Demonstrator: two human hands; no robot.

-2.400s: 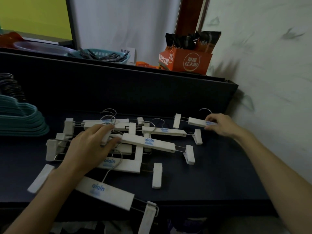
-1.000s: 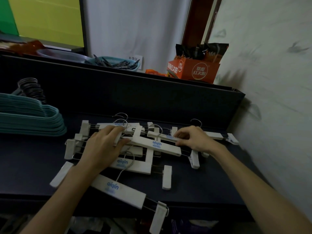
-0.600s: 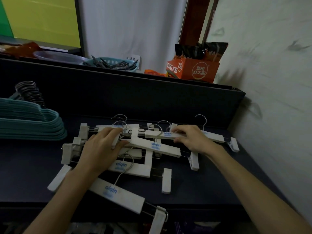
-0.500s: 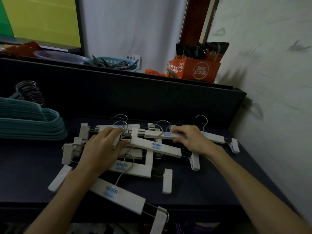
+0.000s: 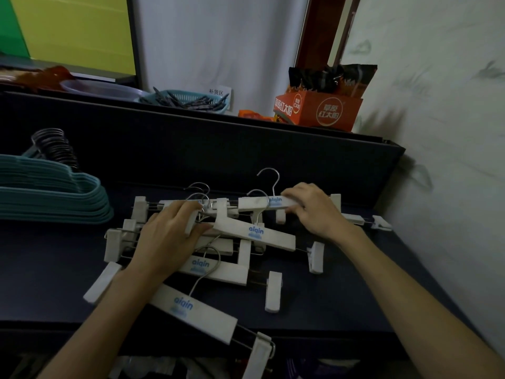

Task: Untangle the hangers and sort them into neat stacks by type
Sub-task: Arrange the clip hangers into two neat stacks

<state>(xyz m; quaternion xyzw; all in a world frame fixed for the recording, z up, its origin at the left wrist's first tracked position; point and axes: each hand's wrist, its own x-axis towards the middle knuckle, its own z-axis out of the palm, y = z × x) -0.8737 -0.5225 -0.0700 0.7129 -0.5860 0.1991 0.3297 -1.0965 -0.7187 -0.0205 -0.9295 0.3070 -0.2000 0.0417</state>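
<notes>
The right hand (image 5: 314, 212) grips the bar of a white clip hanger (image 5: 262, 203) at about one o'clock in the pile, fingers curled over its top edge beside the blue logo, its hook standing up behind. The left hand (image 5: 169, 236) lies across the middle of the tangled white hangers (image 5: 218, 255), fingers bent over a clip and a bar at ten o'clock, pinning them down; the two hands are apart, one on each side of the heap.

To free the gripped hanger cleanly, I would lift it slightly and draw it toward three o'clock while the left hand holds the rest flat. The risk seems to be the neighbouring wire hook just left of the grip, which may be caught on the bar, so a small tilt first looks wise.

At nine o'clock, well apart from the pile, a neat stack of teal hangers (image 5: 54, 198) is sorted. The dark table (image 5: 341, 296) has bare room at four o'clock for a white stack. At six o'clock one hanger (image 5: 196, 310) overhangs the near edge and could slip off. A dark upright panel (image 5: 218, 149) closes twelve o'clock, and the wall (image 5: 437, 132) crowds three o'clock, limiting the pull.
</notes>
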